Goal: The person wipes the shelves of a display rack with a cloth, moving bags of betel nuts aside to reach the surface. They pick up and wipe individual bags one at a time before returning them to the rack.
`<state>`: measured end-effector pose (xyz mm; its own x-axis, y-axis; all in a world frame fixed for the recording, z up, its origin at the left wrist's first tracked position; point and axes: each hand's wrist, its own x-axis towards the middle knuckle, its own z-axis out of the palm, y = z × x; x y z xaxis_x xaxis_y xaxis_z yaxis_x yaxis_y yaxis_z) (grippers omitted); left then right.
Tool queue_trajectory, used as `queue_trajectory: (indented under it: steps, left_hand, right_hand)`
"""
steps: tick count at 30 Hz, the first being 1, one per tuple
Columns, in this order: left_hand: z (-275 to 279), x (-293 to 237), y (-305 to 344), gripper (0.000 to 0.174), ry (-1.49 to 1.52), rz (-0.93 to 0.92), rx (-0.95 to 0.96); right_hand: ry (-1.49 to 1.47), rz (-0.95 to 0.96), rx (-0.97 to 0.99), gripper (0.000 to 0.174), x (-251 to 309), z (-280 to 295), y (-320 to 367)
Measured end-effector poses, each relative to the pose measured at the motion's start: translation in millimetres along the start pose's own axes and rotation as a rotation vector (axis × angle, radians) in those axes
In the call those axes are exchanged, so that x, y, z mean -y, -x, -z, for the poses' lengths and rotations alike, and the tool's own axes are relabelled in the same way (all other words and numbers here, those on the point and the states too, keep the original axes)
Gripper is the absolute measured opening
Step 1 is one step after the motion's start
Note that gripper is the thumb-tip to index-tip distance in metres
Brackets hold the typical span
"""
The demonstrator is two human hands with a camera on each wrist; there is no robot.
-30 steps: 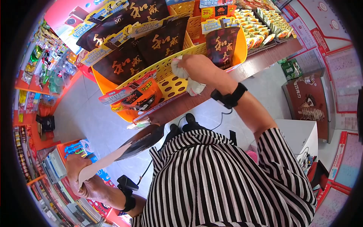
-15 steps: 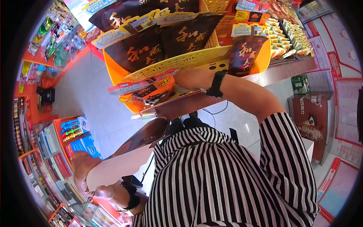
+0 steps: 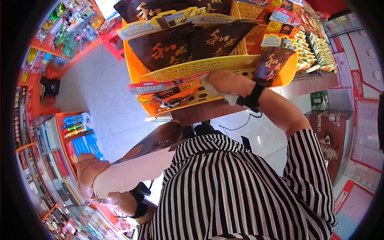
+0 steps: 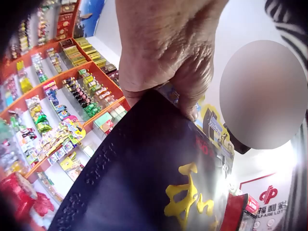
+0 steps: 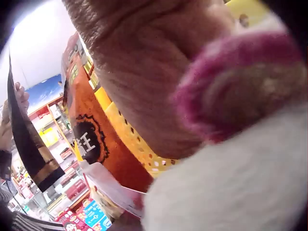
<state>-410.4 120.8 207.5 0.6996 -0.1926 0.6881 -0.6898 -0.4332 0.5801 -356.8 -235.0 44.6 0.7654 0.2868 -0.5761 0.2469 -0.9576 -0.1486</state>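
A: Over the last second the right grip (image 3: 226, 82) has slid leftward along the front compartment of the yellow basket (image 3: 200, 67).

B: Layout, large to small?

A: Worktop (image 3: 200, 112) beneath the basket. Dark packet (image 3: 154, 142) outside it, on the person's side, off the basket's left half. Orange packet (image 3: 176, 94) standing in the basket's front compartment, left end. White cloth (image 5: 231, 178) in that compartment too, just right of the orange packet.

B: Grips?

A: Left grip (image 3: 90, 172) clamped on one end of the dark packet. Right grip closed on the bunched cloth; some fingertips hidden.

B: Governing relation?

A: My judgement: the dark packet's long axis, running from the left grip toward the basket's near edge. Left grip stands well apart from the basket; right grip is the nearer, right beside the orange packet. Contact there: cannot tell.
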Motion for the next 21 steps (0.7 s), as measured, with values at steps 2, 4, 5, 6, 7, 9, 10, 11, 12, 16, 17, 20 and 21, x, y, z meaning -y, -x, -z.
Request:
queue_trajectory:
  steps: [2, 4, 5, 6, 7, 9, 10, 11, 12, 16, 17, 20, 21]
  left_hand:
    - [-0.3, 4.2, 4.7, 0.059, -0.022, 0.035, -0.036]
    - [-4.6, 6.0, 3.4, 0.061, -0.056, 0.026, -0.051]
    - [-5.8, 5.0, 0.6, 0.061, -0.054, 0.028, -0.048]
    - [-5.7, 3.4, -2.5, 0.046, 0.02, -0.005, 0.014]
    - [-6.3, 2.0, -4.7, 0.03, 0.094, -0.038, 0.075]
    - [-9.0, 1.4, -5.3, 0.03, 0.116, -0.043, 0.058]
    - [-9.5, 1.6, -5.1, 0.03, 0.135, -0.05, 0.039]
    - [-8.6, 2.6, -4.0, 0.03, 0.133, -0.047, 0.035]
    - [-7.9, 4.8, -2.0, 0.031, 0.113, -0.058, 0.021]
    - [-5.0, 7.7, 0.5, 0.034, 0.111, -0.055, 0.035]
    - [-5.8, 7.8, -0.2, 0.034, 0.109, -0.055, 0.034]
    - [-9.3, 5.1, -4.4, 0.037, 0.15, -0.067, 0.064]
    - [-11.0, 3.0, -5.6, 0.037, 0.12, -0.058, 0.061]
  right_hand:
    - [-0.115, 0.207, -0.267, 0.021, 11.8, -1.2, -2.4]
    - [-0.111, 0.161, -0.23, 0.022, 23.7, -0.2, -5.3]
    - [-0.103, 0.123, -0.197, 0.023, 26.8, 0.5, -6.0]
    - [-0.105, 0.121, -0.195, 0.023, 18.7, -8.3, -11.8]
    - [-0.206, 0.155, -0.243, 0.024, 2.8, -24.6, -21.1]
    - [-0.302, 0.19, -0.292, 0.025, -19.1, -35.7, -13.2]
    - [-0.252, 0.151, -0.266, 0.026, -29.5, -34.5, -1.9]
    - [-0.205, 0.113, -0.238, 0.027, -35.5, -33.6, 4.8]
    - [-0.198, 0.116, -0.236, 0.027, -35.6, -27.7, 8.3]
    - [-0.125, 0.096, -0.173, 0.026, -29.3, -27.2, 7.9]
    - [-0.171, 0.307, -0.331, 0.025, -21.0, -25.0, 2.5]
    - [-0.329, 0.075, -0.123, 0.023, 18.1, -11.5, -14.3]
    - [-0.333, 0.074, -0.125, 0.023, 14.8, -13.7, -15.2]
